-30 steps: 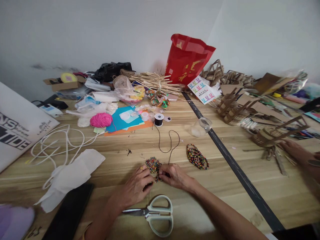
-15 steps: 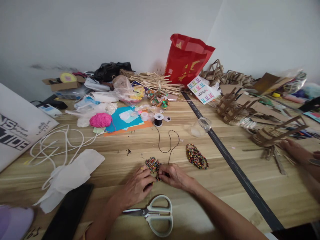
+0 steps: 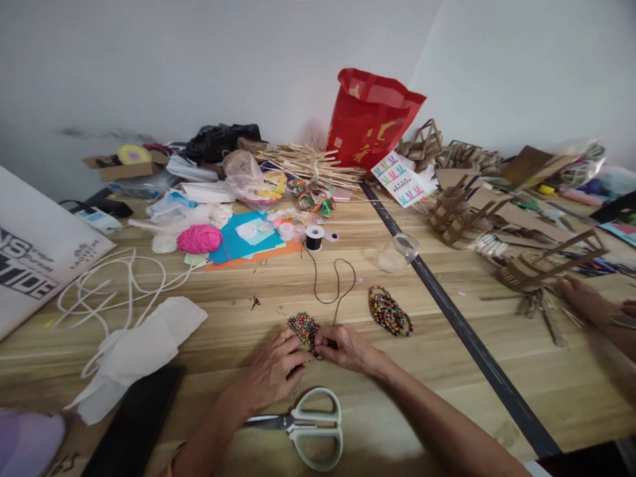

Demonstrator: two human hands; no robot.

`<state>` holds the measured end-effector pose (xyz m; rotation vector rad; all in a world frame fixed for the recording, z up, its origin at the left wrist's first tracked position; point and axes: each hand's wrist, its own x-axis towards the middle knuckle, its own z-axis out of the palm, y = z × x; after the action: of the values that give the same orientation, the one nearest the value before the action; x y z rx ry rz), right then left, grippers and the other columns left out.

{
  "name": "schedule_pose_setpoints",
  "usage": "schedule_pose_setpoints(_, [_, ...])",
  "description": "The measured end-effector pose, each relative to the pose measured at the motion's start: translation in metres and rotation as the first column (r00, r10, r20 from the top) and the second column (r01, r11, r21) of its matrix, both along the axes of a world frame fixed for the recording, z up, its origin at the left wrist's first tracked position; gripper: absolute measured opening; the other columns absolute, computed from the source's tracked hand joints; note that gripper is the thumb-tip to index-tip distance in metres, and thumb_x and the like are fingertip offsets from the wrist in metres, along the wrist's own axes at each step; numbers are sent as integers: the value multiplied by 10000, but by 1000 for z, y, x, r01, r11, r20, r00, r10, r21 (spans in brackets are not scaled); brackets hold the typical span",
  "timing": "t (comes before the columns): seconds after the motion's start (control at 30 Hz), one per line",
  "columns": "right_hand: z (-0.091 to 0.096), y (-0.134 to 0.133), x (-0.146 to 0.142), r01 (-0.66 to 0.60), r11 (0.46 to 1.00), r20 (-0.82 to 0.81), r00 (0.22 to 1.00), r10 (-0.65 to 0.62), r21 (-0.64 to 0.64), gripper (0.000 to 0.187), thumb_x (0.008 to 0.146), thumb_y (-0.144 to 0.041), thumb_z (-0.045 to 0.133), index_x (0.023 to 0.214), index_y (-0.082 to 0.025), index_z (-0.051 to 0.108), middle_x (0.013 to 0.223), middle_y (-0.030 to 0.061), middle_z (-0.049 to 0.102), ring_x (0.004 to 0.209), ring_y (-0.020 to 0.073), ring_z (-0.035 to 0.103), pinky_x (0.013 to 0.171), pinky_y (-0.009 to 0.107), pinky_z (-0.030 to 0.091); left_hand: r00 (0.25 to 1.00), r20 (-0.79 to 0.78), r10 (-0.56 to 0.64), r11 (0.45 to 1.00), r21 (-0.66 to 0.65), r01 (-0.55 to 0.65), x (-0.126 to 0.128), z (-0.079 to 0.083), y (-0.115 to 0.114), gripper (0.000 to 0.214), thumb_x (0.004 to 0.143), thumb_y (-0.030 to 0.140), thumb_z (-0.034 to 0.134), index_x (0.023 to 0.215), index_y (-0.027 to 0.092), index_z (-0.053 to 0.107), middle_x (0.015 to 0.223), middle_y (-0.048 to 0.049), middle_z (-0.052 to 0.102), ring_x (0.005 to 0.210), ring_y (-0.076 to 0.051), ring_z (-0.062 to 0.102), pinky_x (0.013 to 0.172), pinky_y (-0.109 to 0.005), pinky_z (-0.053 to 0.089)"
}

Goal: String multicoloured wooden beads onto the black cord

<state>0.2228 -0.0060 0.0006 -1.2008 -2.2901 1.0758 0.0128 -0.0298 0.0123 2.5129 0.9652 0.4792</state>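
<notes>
A loose pile of small multicoloured beads (image 3: 302, 326) lies on the wooden table (image 3: 427, 391), just beyond my fingertips. My right hand (image 3: 348, 350) is closed in a pinch at the pile's right edge. From it a thin black cord (image 3: 338, 301) loops back towards a white-rimmed spool (image 3: 314, 238). My left hand (image 3: 275, 371) rests beside the pile with its fingers bent together; what sits between them is mostly hidden. Green-white scissors (image 3: 316, 429) lie just below both hands, blades to the left. Coiled strands of strung beads (image 3: 389, 311) lie to the right.
A clear plastic cup (image 3: 398, 252) lies near a dark strip (image 3: 462, 318) crossing the table. White cable (image 3: 136, 275), a white sheet (image 3: 144, 351) and a black flat object (image 3: 136, 424) sit at left. Another person's hand (image 3: 583, 301) is by small woven baskets (image 3: 536, 265) at right.
Both hands stay almost in place. The fingers shift slightly at the edge of the bead pile. The rest of the table looks the same.
</notes>
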Motion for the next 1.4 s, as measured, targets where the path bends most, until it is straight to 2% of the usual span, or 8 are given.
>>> schedule_pose_setpoints(0.17, [-3,4,3,-10,996,-77,997,4,-86,90,823,-176,546,778,-141,614,612,-41,530,541,72,433,505,159,300,999,34,11,1000,24,-12,3,-2,2,228,811,85,551,957,217,668,905,-49,626,943,-219,536,882,-392,442])
schedule_pose_setpoints(0.3, [-9,5,5,-19,993,-109,994,6,-114,93,827,-191,546,781,-139,607,609,-44,510,541,70,422,501,159,298,987,109,117,993,12,-119,7,-4,4,179,844,104,520,891,187,672,839,-53,615,863,-205,550,853,-389,455])
schedule_pose_setpoints(0.6, [2,-4,-3,-37,998,-207,978,25,-54,113,855,-220,534,793,-139,583,681,-22,525,604,85,433,558,180,328,954,269,136,991,-39,-130,14,-15,6,97,814,119,586,763,166,655,839,-48,614,841,-188,546,792,-346,466])
schedule_pose_setpoints(0.83, [9,-5,-6,-21,973,-305,951,-52,-232,210,855,-335,538,804,-133,562,645,-27,489,559,75,389,511,174,298,879,428,212,969,-208,-132,15,-11,9,143,809,144,570,685,168,637,695,-22,649,718,-162,576,728,-304,469])
schedule_pose_setpoints(1.03, [11,2,1,-24,925,-330,938,-111,-380,365,803,-484,582,836,-122,561,616,-18,504,521,75,404,493,179,304,818,362,447,823,-526,-216,6,0,13,139,769,235,582,669,157,639,657,-14,655,656,-158,585,636,-250,442])
schedule_pose_setpoints(1.23, [13,7,17,16,949,-236,967,-95,-313,280,824,-399,574,839,-124,622,651,-10,536,559,82,418,507,183,303,683,419,599,650,-752,-108,-6,1,20,171,718,301,630,650,145,620,642,-14,650,625,-145,568,615,-236,433])
schedule_pose_setpoints(1.3, [15,8,23,21,947,-210,973,-93,-321,256,838,-371,562,875,-127,631,663,-4,569,563,86,449,516,182,330,649,432,627,620,-780,-80,-9,0,20,177,716,305,644,647,144,621,645,-15,657,624,-140,566,622,-236,434])
schedule_pose_setpoints(1.4, [15,12,31,18,937,-194,977,-91,-349,247,850,-350,555,904,-123,636,671,3,596,559,85,483,523,179,365,603,472,643,614,-788,-38,-14,-3,22,185,722,309,652,644,145,618,645,-15,660,618,-136,562,622,-236,436])
